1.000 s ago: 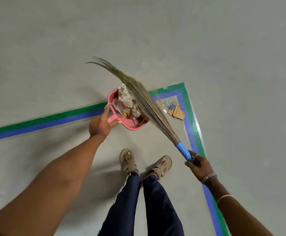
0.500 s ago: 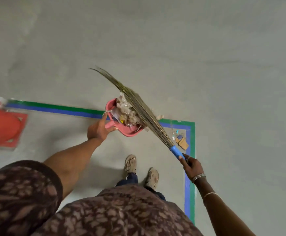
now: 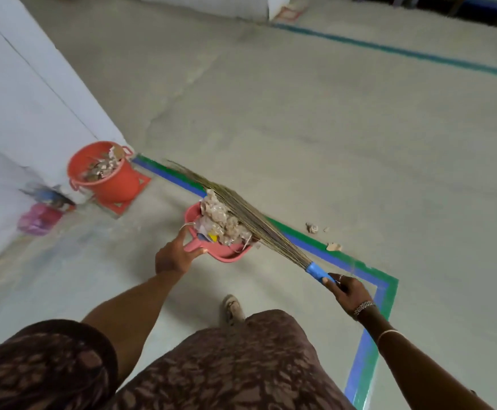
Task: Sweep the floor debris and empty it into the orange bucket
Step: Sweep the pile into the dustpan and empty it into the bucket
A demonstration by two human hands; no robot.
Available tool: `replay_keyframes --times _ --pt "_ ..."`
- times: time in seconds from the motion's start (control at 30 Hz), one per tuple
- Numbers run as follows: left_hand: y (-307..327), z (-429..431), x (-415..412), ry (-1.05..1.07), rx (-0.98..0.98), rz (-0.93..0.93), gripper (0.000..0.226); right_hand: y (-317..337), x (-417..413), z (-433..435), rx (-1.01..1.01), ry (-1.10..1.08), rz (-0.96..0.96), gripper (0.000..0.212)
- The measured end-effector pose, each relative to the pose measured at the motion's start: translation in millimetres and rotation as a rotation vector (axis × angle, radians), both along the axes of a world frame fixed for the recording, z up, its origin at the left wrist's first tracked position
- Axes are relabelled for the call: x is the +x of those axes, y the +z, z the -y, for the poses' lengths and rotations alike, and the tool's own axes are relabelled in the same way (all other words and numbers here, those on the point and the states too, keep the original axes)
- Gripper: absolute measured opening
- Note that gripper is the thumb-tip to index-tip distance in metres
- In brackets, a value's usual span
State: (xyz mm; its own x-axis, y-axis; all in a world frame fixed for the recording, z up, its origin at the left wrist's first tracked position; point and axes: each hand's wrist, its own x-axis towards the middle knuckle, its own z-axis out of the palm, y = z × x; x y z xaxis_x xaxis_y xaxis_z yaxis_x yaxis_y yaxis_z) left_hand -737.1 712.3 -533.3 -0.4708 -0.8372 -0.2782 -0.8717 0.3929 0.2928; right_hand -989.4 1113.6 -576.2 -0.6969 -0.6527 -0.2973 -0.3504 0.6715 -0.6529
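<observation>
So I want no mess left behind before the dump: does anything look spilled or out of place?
Yes. A few scraps of debris lie on the bare floor just beyond the green and blue tape, right of the heaped pink dustpan. The orange bucket stands upright.

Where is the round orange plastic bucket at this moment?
In the head view the orange bucket stands on the floor at upper left, against the white wall, beyond the pink dustpan in the left hand.
</observation>
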Motion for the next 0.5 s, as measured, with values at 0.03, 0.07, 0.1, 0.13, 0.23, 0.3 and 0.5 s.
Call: replay_keyframes --times 0.03,0.07,0.1,0.13,0.23,0.3,0.5 --pt "2 3 12 0.018 -0.007 -0.001 0.092 1 -1 9 -0.001 0.028 -0.003 0.035" --pt "5 5 23 0.033 -0.01 -0.003 0.092 3 -1 19 0.007 0.05 -0.008 0.032" --pt "8 9 33 0.049 -0.011 -0.004 0.092 6 -1 29 0.017 0.067 -0.014 0.028" --pt "10 13 42 0.064 -0.014 -0.006 0.091 10 0 40 0.023 0.087 -0.02 0.026" --pt "15 27 66 0.115 -0.05 0.005 0.09 17 5 73 0.026 0.161 -0.04 0.025" --pt "15 38 80 0.147 -0.052 0.014 0.09 18 9 95 0.025 0.196 -0.036 0.028" --pt "6 82 124 0.234 -0.04 0.014 0.091 18 17 169 0.026 0.256 -0.012 0.047"
